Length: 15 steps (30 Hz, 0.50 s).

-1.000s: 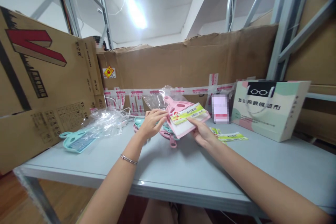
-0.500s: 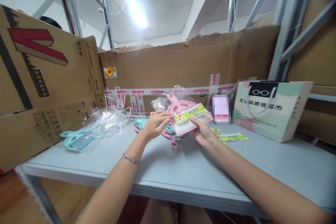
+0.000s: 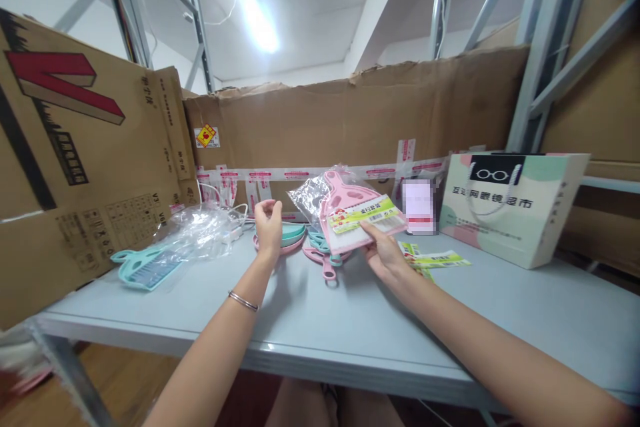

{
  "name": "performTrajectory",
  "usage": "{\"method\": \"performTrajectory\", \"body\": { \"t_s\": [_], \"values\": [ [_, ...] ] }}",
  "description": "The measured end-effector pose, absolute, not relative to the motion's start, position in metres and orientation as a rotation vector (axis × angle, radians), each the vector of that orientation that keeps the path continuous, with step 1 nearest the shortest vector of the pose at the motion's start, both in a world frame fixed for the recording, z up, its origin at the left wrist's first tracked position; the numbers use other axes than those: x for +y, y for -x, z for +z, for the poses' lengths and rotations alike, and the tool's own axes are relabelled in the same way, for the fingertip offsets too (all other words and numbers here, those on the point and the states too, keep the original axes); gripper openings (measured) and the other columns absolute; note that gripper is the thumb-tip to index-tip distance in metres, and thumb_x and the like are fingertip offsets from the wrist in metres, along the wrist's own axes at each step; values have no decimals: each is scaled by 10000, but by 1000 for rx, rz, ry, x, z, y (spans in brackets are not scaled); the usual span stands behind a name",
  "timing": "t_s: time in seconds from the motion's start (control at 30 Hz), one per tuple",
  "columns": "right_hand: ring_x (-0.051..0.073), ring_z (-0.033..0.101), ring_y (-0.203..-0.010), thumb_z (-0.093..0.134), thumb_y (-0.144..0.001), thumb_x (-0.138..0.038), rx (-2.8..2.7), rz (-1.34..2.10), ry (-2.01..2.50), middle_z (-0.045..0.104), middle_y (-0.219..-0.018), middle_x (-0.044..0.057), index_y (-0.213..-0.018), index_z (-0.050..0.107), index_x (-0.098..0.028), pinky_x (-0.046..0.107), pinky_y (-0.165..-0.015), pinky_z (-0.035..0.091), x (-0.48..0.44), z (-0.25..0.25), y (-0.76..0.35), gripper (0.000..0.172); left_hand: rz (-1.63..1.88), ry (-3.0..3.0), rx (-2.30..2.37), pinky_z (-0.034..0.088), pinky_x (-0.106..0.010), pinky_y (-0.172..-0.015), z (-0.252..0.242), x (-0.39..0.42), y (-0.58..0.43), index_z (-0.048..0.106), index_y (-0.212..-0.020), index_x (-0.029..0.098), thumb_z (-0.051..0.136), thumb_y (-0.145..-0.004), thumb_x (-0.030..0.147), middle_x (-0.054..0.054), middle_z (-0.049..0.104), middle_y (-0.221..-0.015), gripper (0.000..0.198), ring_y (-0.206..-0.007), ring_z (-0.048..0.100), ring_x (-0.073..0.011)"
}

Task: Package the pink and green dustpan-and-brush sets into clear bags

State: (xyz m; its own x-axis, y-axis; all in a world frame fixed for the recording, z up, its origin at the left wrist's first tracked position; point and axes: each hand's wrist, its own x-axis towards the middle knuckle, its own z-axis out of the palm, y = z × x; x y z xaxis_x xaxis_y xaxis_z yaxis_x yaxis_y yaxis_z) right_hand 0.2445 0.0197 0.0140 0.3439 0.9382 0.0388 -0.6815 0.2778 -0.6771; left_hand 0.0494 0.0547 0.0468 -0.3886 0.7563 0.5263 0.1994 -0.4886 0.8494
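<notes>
My right hand (image 3: 387, 253) is closed on the lower edge of a pink dustpan (image 3: 345, 190) inside a clear plastic bag (image 3: 310, 199). A green and yellow printed label (image 3: 369, 213) lies across its front, under my thumb. To the left, my left hand (image 3: 269, 230) is raised with its fingers curled in; whether anything is between them is hidden. Just behind that hand sit stacked teal and pink dustpans (image 3: 294, 235). Beneath the bagged dustpan lie small teal and pink brushes (image 3: 327, 269) with ring-ended handles.
A teal dustpan with a brush (image 3: 150, 268) lies at the left beside crumpled clear bags (image 3: 205, 230). Several loose labels (image 3: 443, 259) are on the right of the table (image 3: 200, 310). Behind them stand a partly blurred phone-like panel (image 3: 419, 207), a paper bag (image 3: 515, 213) and cardboard (image 3: 310, 120).
My left hand has left the label on the bagged dustpan and moved left, its fingers now curled. My right hand still holds the bagged dustpan in about the same place.
</notes>
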Motion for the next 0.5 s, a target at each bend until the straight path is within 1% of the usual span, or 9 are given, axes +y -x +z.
{"method": "performTrajectory", "body": {
  "t_s": [0.07,0.13,0.2,0.27,0.33,0.4,0.5],
  "values": [
    [139,673,-767,663,-642,-70,-493,1146,614,724,-837,-12,-910,632,-193,204,-659,569,20,13,-244,297,1603,-1232,1260,478,-328,-806,45,58,-51,537,-1013,139,513,-790,453,-138,598,-1081,386,-946,591,-201],
    [143,672,-785,689,-623,-88,-509,1142,614,723,-844,-11,-925,629,-196,204,-660,569,19,10,-242,326,1206,-1207,1051,503,-314,-735,42,55,-58,561,-982,135,554,-751,516,-147,626,-1032,446,-858,621,-196],
    [158,672,-802,709,-608,-98,-546,1159,622,723,-836,-7,-938,623,-201,220,-662,573,18,6,-237,356,983,-1278,847,512,-294,-691,37,49,-67,583,-988,138,626,-706,503,-139,647,-1009,463,-810,633,-186],
    [169,675,-786,708,-610,-97,-586,1203,640,722,-813,-1,-929,620,-200,234,-642,576,15,3,-231,346,958,-1386,741,513,-277,-664,31,43,-75,586,-1038,153,706,-658,426,-122,654,-1029,483,-819,637,-189],
    [167,677,-745,698,-616,-84,-607,1255,665,721,-787,0,-906,620,-194,235,-607,574,13,2,-227,320,987,-1456,715,514,-276,-645,28,40,-78,579,-1081,165,750,-621,360,-115,655,-1050,528,-843,640,-210],
    [162,674,-703,699,-615,-85,-600,1280,690,719,-767,-1,-886,619,-190,237,-577,568,12,3,-227,301,991,-1485,715,518,-288,-643,26,41,-75,578,-1086,167,763,-605,337,-115,659,-1050,542,-850,644,-227],
    [152,657,-641,724,-625,-169,-572,1231,766,712,-725,-1,-862,617,-188,234,-521,548,16,4,-235,261,994,-1514,707,526,-316,-687,26,47,-67,577,-1071,163,765,-602,330,-120,662,-1044,532,-863,649,-235]
  ]
}}
